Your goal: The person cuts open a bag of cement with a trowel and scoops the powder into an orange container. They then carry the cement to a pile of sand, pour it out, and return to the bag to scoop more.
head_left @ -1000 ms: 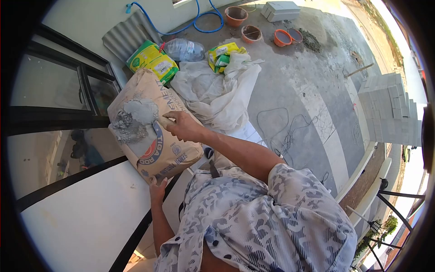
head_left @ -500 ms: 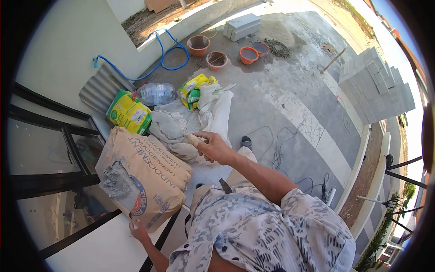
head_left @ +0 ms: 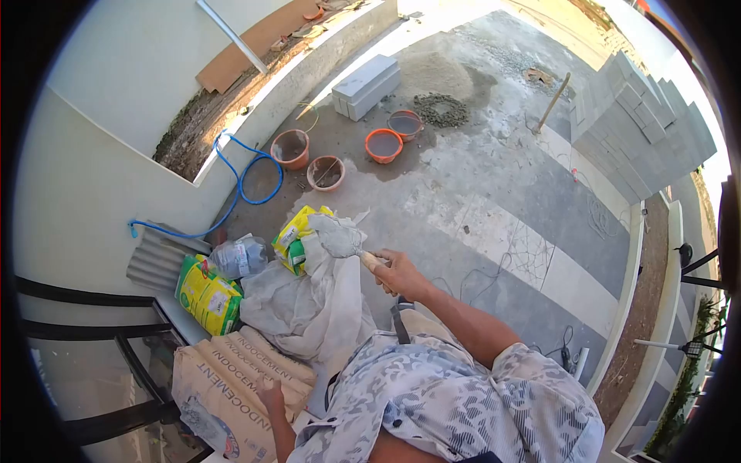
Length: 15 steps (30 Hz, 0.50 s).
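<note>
My right hand (head_left: 401,275) is closed round the pale handle of a trowel (head_left: 338,236). Grey powder coats the trowel's blade, which overlaps the yellow-green bags and white sacking in this view. Low at the left, my left hand (head_left: 272,397) has its fingers apart and holds nothing, right over the side of a brown paper cement bag (head_left: 220,378). The bag has a torn opening with grey cement (head_left: 199,420) showing. Beyond it lie the crumpled white sacking (head_left: 301,309), a yellow-green bag (head_left: 208,297) and a large clear plastic bottle (head_left: 239,257).
Orange buckets (head_left: 384,145) stand on the paved floor ahead, near a wet mortar heap (head_left: 441,110) and pale blocks (head_left: 367,86). A blue hose (head_left: 261,179) loops by the wall. Stacked blocks (head_left: 641,131) rise at right; cables (head_left: 494,270) trail across the floor. Glazed black frames (head_left: 139,370) border the left.
The view has turned toward the buckets and mortar heap. My right hand has swung the trowel away from the cement bag; my left hand has left the bag's lower edge.
</note>
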### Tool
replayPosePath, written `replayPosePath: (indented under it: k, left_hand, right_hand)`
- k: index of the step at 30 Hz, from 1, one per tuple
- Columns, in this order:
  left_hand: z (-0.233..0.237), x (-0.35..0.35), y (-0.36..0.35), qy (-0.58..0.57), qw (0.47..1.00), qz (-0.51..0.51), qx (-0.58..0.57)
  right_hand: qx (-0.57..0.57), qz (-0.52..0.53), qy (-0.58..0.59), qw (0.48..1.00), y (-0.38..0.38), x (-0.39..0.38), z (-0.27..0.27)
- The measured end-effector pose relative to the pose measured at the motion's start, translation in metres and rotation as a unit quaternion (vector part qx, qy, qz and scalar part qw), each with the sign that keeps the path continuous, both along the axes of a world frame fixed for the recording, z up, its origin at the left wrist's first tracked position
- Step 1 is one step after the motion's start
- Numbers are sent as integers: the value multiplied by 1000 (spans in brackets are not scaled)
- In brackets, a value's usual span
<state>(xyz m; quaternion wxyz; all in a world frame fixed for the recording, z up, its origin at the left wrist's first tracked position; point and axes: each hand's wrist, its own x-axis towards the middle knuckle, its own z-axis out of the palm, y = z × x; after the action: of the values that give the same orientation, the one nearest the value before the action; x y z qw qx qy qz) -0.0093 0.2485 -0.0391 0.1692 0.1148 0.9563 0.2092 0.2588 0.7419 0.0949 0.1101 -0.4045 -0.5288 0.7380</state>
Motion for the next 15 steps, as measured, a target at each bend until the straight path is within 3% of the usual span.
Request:
replayPosePath:
  k: [1, 3, 4, 6, 7, 8, 11, 15]
  left_hand:
    - [-22, 7, 8, 0, 998, -46, -42]
    - [-48, 24, 44, -153, 987, -40, -2]
    - [-58, 22, 45, -146, 964, -204, -89]
    - [-69, 8, 62, -115, 820, -503, -248]
    - [-77, 10, 76, -150, 804, -514, -258]
    - [-83, 8, 100, -199, 812, -480, -266]
    - [-104, 5, 182, -345, 875, -246, -235]
    - [-136, -24, 315, -412, 891, -76, -176]
  right_hand:
    - [10, -23, -4, 1000, 31, 9, -3]
    - [26, -75, -20, 997, 117, 32, -12]
    - [22, -98, -20, 995, 147, 39, -16]
    - [16, -141, -20, 990, 201, 52, -26]
    - [14, -163, -19, 986, 226, 58, -30]
    - [14, -185, -17, 983, 253, 64, -32]
    - [22, -234, -9, 972, 338, 80, -41]
    - [26, -294, -6, 956, 442, 105, -44]
